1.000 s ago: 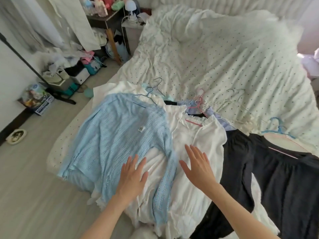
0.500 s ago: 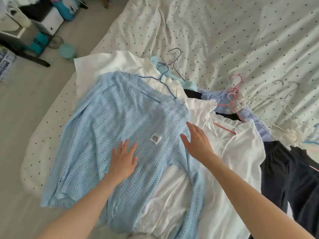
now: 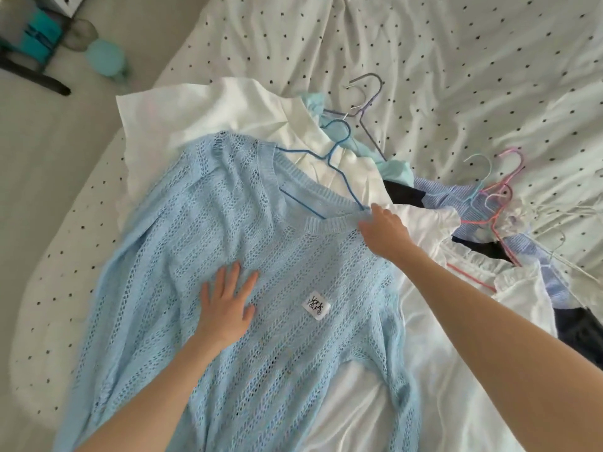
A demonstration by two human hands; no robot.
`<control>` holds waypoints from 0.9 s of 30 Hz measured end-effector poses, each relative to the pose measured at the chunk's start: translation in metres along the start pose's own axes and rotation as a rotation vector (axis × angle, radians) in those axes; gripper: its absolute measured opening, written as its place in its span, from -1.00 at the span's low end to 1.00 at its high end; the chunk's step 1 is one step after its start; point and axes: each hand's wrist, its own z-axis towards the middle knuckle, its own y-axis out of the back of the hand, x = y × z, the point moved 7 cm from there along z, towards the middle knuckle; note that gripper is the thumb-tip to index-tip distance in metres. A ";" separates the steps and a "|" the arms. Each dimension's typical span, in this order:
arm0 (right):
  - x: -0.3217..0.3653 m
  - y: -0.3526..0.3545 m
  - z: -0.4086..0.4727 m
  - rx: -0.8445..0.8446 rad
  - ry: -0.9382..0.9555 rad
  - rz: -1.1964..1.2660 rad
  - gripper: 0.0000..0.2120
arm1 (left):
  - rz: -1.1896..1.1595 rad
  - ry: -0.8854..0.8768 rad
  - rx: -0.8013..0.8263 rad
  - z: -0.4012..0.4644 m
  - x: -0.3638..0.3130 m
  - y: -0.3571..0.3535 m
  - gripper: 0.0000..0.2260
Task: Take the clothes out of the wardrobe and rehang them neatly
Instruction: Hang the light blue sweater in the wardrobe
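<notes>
A light-blue open-knit sweater (image 3: 261, 288) lies flat on the bed (image 3: 456, 60), over white clothes. The left hand (image 3: 225, 308) presses it, fingers spread; the right hand (image 3: 385, 233) pinches its ribbed neckline beside a thin blue wire hanger (image 3: 329, 158).

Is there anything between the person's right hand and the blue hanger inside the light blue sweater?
Nothing visible does. The right hand is already at the neckline of the light blue knit sweater, beside the blue hanger arm. The left hand lies flat on the sweater's chest, away from the hanger.
</notes>
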 end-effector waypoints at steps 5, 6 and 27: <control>0.012 0.010 -0.008 -0.064 -0.046 0.278 -0.69 | 0.027 0.065 0.106 0.005 -0.002 0.006 -0.46; 0.013 0.014 -0.014 -0.097 -0.044 0.333 -0.70 | 0.013 0.068 0.118 0.004 -0.004 0.011 -0.47; -0.210 0.112 -0.392 -0.882 0.011 0.764 -0.86 | -0.049 -0.640 -0.816 -0.160 -0.297 0.225 -0.51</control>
